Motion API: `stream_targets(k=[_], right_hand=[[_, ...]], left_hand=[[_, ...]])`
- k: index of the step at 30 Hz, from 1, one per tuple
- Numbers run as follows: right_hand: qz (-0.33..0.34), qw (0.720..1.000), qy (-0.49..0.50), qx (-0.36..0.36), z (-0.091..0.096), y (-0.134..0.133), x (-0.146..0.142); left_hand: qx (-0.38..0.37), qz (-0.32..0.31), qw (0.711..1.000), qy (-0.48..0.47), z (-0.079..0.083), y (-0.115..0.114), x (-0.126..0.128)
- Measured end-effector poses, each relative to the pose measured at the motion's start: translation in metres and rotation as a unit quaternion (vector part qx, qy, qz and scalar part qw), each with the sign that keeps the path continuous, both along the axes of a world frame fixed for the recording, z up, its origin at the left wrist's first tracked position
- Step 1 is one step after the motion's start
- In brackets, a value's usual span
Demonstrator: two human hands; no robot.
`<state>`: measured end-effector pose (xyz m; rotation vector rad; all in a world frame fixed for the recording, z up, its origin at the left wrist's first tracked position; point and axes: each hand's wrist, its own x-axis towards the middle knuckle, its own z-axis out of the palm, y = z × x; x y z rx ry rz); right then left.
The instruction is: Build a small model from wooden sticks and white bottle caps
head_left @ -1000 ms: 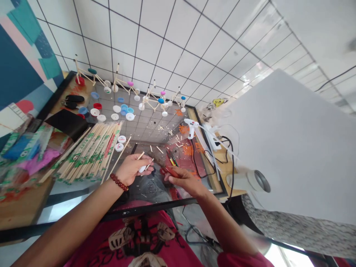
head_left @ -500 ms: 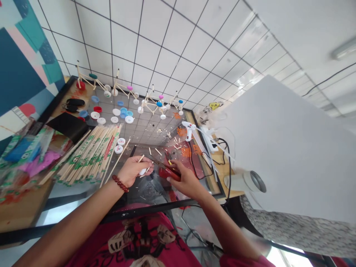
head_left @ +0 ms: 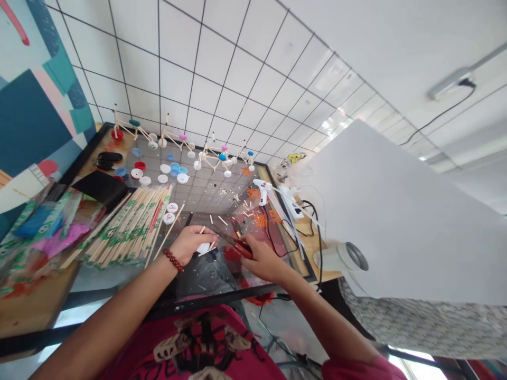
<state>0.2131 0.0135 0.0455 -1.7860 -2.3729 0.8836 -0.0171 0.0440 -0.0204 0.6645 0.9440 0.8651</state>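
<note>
My left hand [head_left: 190, 245], with a beaded bracelet at its wrist, is closed around short wooden stick pieces [head_left: 202, 230] and a small white object [head_left: 203, 248]. Part of that object is hidden by my fingers, so its kind is unclear. My right hand [head_left: 259, 257] grips red-handled pliers [head_left: 241, 247]. Their dark jaws point left, close to the fingertips of my left hand; whether they touch a stick I cannot tell. Short cut stick pieces [head_left: 223, 220] lie on the glossy table just beyond both hands.
Wrapped chopsticks [head_left: 127, 224] are piled at left, beside bottle caps [head_left: 169, 218]. Several stick-and-cap models [head_left: 214, 154] stand along the back. At right are a white glue gun [head_left: 262, 190], a power strip [head_left: 293, 203] with cables, and a white cylinder [head_left: 343, 257].
The pliers' handles look closer together than before. Both hands remain near each other at the table's front. The whole view has shifted slightly with my head.
</note>
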Motion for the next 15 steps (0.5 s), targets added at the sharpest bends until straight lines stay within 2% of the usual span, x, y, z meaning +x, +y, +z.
stream_targets(k=[7,15], right_hand=[[0.016,1.0,-0.003,0.023,-0.003,-0.002,-0.001],[0.042,0.998,-0.04,0.023,-0.005,-0.001,-0.003]], left_hand=[[0.064,-0.012,0.993,0.101,0.003,0.002,-0.005],[0.08,-0.015,0.99,0.118,0.018,-0.004,-0.006]])
